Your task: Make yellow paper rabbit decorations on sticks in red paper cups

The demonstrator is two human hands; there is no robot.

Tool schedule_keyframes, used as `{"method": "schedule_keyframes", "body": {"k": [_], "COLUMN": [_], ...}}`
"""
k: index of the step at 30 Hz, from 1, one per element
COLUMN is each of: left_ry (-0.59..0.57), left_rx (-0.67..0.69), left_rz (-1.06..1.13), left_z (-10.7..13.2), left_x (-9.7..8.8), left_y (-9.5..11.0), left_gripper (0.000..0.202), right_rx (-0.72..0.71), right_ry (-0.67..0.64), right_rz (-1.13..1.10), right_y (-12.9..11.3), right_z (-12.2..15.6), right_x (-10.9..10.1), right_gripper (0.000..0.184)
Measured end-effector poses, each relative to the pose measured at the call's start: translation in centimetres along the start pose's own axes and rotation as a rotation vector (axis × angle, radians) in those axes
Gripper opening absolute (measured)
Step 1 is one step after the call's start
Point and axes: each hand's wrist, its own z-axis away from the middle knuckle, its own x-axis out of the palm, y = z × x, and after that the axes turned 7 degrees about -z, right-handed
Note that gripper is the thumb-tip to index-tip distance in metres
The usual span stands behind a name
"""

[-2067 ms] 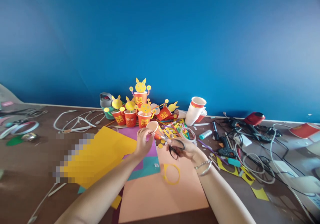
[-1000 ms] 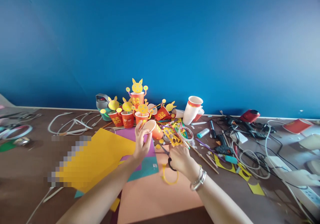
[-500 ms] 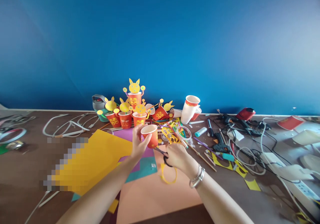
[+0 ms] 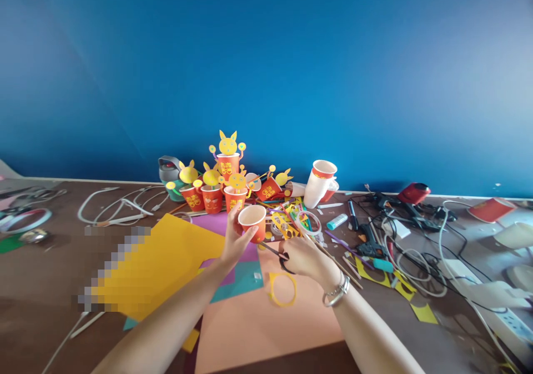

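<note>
Head view: the left hand (image 4: 234, 244) pinches the paper cup (image 4: 253, 223), tilted 1 second ago and now upright over the tabletop (image 4: 50, 274). The scissors (image 4: 272, 250) point at its base, gripped by the right hand (image 4: 307, 257).

Head view: forward-down over table (image 4: 50, 274), facing blue wall (image 4: 291, 74).

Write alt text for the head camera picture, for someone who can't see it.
A person's left hand holds a red paper cup while the right hand grips black scissors beside it, above coloured paper sheets on a cluttered brown table. Bunny-decorated cups stand behind, against a blue wall.
</note>
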Motion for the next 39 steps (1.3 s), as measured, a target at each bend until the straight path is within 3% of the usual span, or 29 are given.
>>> {"method": "schedule_keyframes", "body": {"k": [4, 10, 15, 16, 19, 20, 25, 32, 39], "left_ry": [-0.026, -0.035, -0.023, -0.028, -0.028, -0.025, -0.014, -0.02, -0.057], "left_rx": [-0.077, -0.17, -0.174, -0.18, -0.186, -0.186, -0.18, -0.183, -0.266], "left_rz": [0.072, 0.158, 0.2, 0.207, 0.213, 0.212, 0.205, 0.22, 0.238], "left_z": [0.1, -0.1, -0.1, -0.1, -0.1, -0.1, -0.1, -0.1, -0.2], "left_x": [0.1, 0.2, 0.2, 0.2, 0.2, 0.2, 0.1, 0.1, 0.1], "left_y": [-0.2, 0.2, 0.5, 0.5, 0.5, 0.4, 0.3, 0.2, 0.6], "left_gripper": [0.063, 0.061, 0.058, 0.058, 0.056, 0.056, 0.057, 0.061, 0.059], "right_rx": [0.035, -0.062, 0.118, 0.14, 0.142, 0.17, 0.488, 0.523, 0.507], "right_ry": [0.0, -0.05, 0.086, 0.048, -0.234, -0.261, 0.059, -0.021, -0.161], "right_rz": [-0.03, -0.123, -0.104, -0.14, -0.376, -0.393, -0.014, -0.011, -0.106], "right_y": [-0.6, 0.5, 3.7, 4.3, 5.2, 5.4, 6.5, 7.5, 7.5], "right_z": [0.1, -0.1, 0.0, 0.0, 0.1, 0.2, 0.2, -0.8, 1.1], "right_x": [0.3, -0.2, -2.0, -2.2, -2.4, -2.4, -1.8, -1.1, -3.8], "right_gripper": [0.02, 0.014, 0.021, 0.019, 0.015, 0.015, 0.023, 0.038, 0.011]}}
